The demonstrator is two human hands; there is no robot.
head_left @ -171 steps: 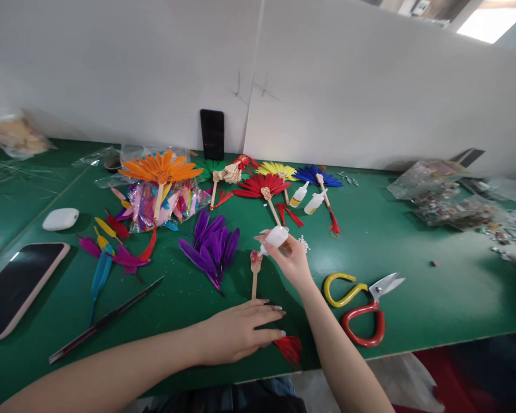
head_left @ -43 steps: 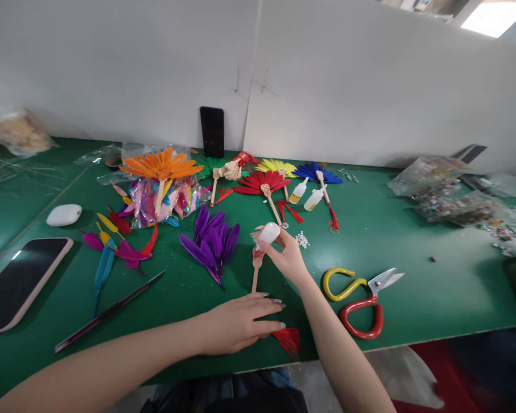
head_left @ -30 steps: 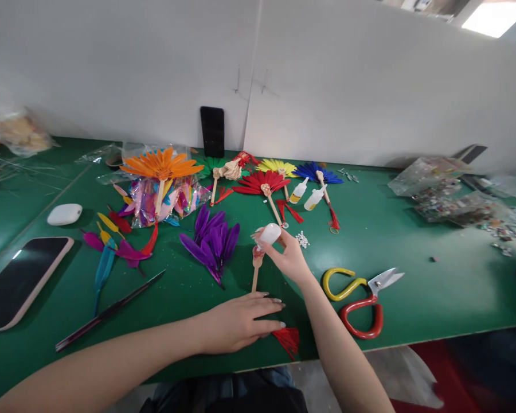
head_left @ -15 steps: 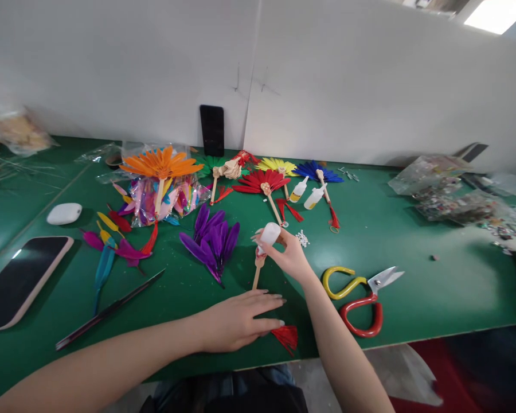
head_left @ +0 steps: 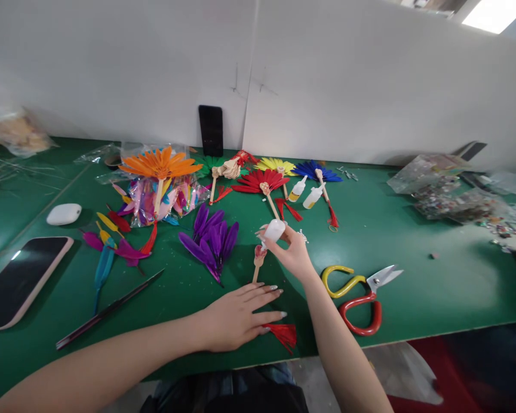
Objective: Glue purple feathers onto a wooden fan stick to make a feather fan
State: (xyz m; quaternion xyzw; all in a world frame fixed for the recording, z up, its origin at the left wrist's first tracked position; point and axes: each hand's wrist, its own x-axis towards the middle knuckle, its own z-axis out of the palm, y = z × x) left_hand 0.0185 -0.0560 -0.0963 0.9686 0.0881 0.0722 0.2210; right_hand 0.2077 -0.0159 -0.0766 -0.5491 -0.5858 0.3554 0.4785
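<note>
1. Purple feathers (head_left: 210, 242) lie on the green bench (head_left: 413, 241)
2. Left hand (head_left: 236, 315) – fingers flat, pinning the wooden stick (head_left: 256, 265)
3. Right hand (head_left: 293, 252) – fingers gripping a white glue bottle (head_left: 274, 232), nozzle at the stick's top
4. Scissors (head_left: 361, 292) lie just right

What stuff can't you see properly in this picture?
- Head view: the wooden stick's lower end is hidden under the left hand.
- The red tassel is partly covered by the left hand's fingers.
- The small bottle's nozzle tip is too small to tell whether it touches the stick; the right hand wraps it.
- The plastic bags at the right edge are blurred.
</note>
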